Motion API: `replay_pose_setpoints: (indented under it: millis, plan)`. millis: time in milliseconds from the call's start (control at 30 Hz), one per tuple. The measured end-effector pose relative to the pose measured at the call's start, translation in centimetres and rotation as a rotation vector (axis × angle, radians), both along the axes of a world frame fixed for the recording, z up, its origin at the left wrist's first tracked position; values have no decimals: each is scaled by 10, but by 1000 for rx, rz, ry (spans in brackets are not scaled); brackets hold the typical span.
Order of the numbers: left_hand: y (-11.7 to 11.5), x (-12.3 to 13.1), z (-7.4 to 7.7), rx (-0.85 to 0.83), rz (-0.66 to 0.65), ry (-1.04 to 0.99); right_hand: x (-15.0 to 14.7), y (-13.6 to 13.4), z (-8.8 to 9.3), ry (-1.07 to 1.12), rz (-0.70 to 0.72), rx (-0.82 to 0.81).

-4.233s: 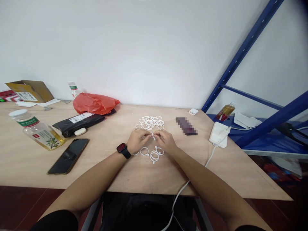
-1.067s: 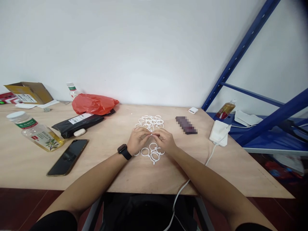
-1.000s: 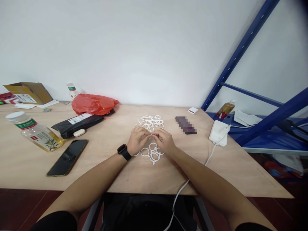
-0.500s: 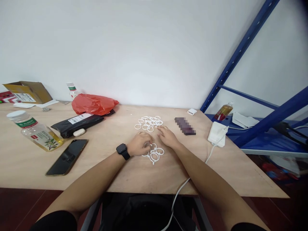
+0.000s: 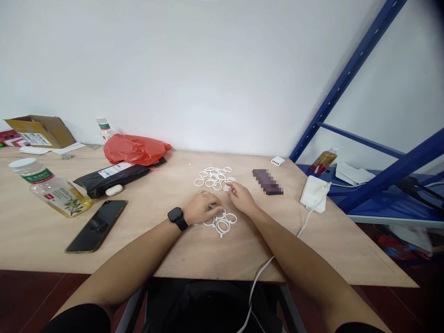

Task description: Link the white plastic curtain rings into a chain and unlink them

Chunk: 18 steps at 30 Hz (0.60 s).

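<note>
Two groups of thin white plastic rings with small tabs, like curtain rings, lie on the wooden table (image 5: pixel 298 259). My left hand (image 5: pixel 202 206), with a black watch on its wrist, is curled low over the left side of the near rings (image 5: pixel 222 226). Its thumb reaches toward them, and whatever its fingers hold is hidden. Beside the right edge of the far rings (image 5: pixel 214 177), my right hand (image 5: pixel 240 197) pinches a small whitish, partly clear piece (image 5: pixel 226 188) between thumb and fingertips. That piece is too small to name.
On the left are a phone (image 5: pixel 96 226), a drink bottle (image 5: pixel 52 187), a white earbud case (image 5: pixel 114 190), a black parcel (image 5: pixel 114 178) and a red bag (image 5: pixel 137 149). A power bank (image 5: pixel 315 194) with a cable and a blurred-out item (image 5: pixel 268 181) lie right, near a blue rack (image 5: pixel 350 69).
My right hand's fingers have drawn back slightly from the far rings, and a small whitish piece now shows in their pinch. My left hand's thumb has shifted a little over the near rings.
</note>
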<state>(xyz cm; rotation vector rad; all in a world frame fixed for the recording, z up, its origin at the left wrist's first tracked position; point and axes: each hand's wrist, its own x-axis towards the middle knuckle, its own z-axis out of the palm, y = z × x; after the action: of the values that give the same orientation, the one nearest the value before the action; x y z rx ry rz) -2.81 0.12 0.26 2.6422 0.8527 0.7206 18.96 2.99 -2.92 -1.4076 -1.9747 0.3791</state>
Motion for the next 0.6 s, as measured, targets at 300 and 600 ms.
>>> replay_pose_setpoints:
  millis: [300, 600]
  plan:
    - [2, 0, -2, -3, -12, 4, -4, 2, 2, 723, 0, -159]
    - [1, 1, -3, -14, -8, 7, -4, 4, 6, 998, 39, -136]
